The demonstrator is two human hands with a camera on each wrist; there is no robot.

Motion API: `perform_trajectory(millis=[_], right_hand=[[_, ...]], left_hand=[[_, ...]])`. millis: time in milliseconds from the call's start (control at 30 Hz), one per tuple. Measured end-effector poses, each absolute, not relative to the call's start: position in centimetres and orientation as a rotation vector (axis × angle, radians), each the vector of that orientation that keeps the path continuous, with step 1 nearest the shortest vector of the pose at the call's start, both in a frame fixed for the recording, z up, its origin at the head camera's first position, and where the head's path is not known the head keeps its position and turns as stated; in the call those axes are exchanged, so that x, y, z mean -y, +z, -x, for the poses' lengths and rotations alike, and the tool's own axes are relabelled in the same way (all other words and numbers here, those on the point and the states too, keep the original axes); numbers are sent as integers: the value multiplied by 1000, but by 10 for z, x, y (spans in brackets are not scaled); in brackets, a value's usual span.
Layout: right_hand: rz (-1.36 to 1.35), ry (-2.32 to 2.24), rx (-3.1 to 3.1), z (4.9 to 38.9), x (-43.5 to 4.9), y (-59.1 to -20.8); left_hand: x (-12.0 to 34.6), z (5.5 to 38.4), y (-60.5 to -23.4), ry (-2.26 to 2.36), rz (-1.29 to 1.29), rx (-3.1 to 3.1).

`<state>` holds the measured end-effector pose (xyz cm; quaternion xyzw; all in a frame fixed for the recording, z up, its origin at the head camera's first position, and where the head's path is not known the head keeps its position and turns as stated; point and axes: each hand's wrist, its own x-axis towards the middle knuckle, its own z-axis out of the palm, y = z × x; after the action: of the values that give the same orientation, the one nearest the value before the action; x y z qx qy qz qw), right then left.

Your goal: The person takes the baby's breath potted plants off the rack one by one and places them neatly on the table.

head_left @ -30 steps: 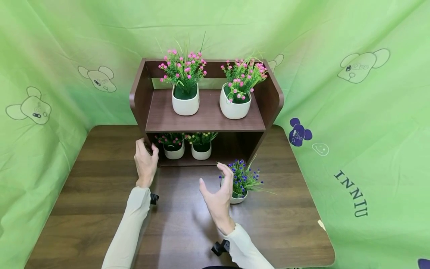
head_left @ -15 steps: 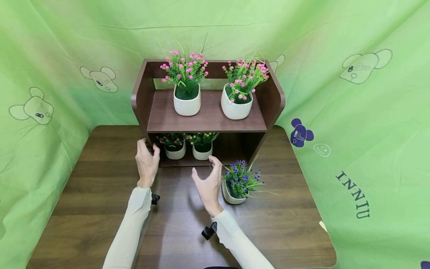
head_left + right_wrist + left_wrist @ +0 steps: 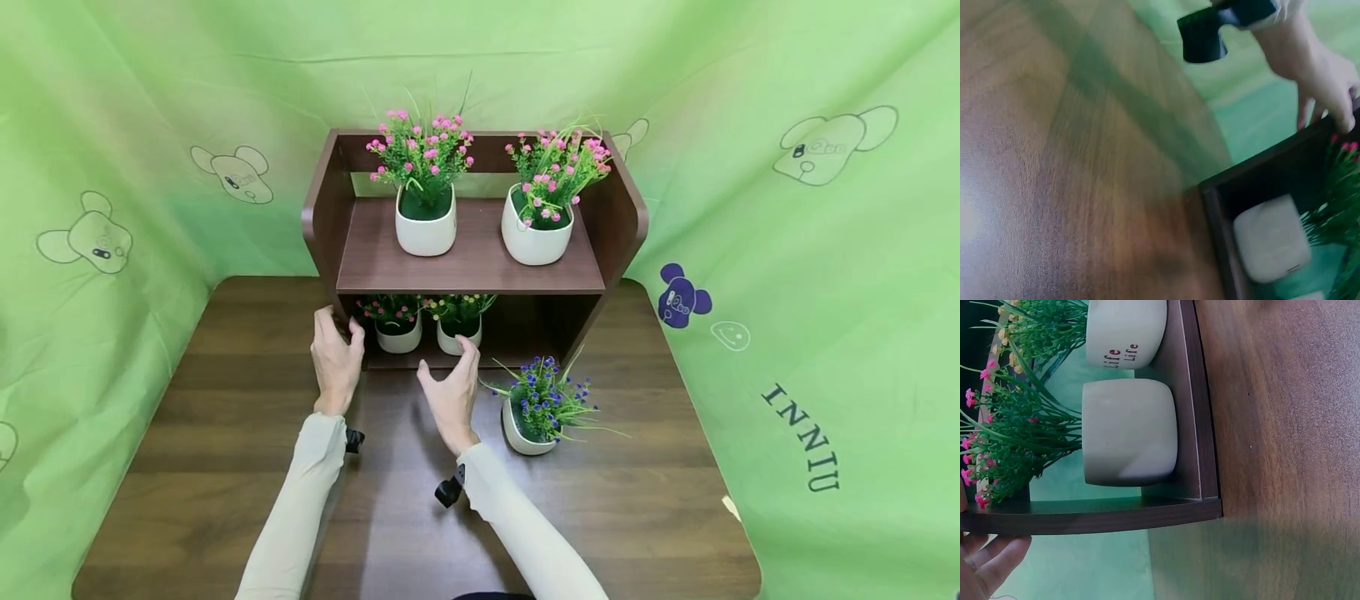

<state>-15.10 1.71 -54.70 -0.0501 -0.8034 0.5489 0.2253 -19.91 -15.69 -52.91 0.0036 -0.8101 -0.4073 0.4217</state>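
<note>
My left hand (image 3: pixel 337 362) grips the left side panel of a dark brown two-tier shelf (image 3: pixel 468 271); in the right wrist view that left hand (image 3: pixel 1319 75) has its thumb and fingers on either side of the panel edge. On the lower tier stand a white pot with pink-red flowers (image 3: pixel 399 337) and, to its right, one with yellow flowers (image 3: pixel 450 342). My right hand (image 3: pixel 452 400) is in front of the lower tier, thumb and fingers apart and holding nothing, near the yellow-flowered pot. Right of it on the table sits a white pot with blue flowers (image 3: pixel 531 442).
Two white pots with pink flowers, a left one (image 3: pixel 426 233) and a right one (image 3: pixel 536 242), stand on the upper tier. The shelf stands on a wooden table (image 3: pixel 637 500). Green printed cloth (image 3: pixel 787 250) hangs around the back and sides.
My right hand has moved left and forward, away from the blue-flowered pot toward the lower tier. My left hand stays on the side panel. The view shifts slightly.
</note>
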Motion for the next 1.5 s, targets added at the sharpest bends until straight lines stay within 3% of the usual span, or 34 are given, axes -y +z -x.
perform_trajectory(millis=[733, 1500], right_hand=[[351, 1416, 2183, 204, -32, -586], [466, 1517, 2163, 220, -34, -600]], left_hand=[[158, 201, -526, -986, 9, 2031], [155, 199, -529, -1019, -16, 2048]])
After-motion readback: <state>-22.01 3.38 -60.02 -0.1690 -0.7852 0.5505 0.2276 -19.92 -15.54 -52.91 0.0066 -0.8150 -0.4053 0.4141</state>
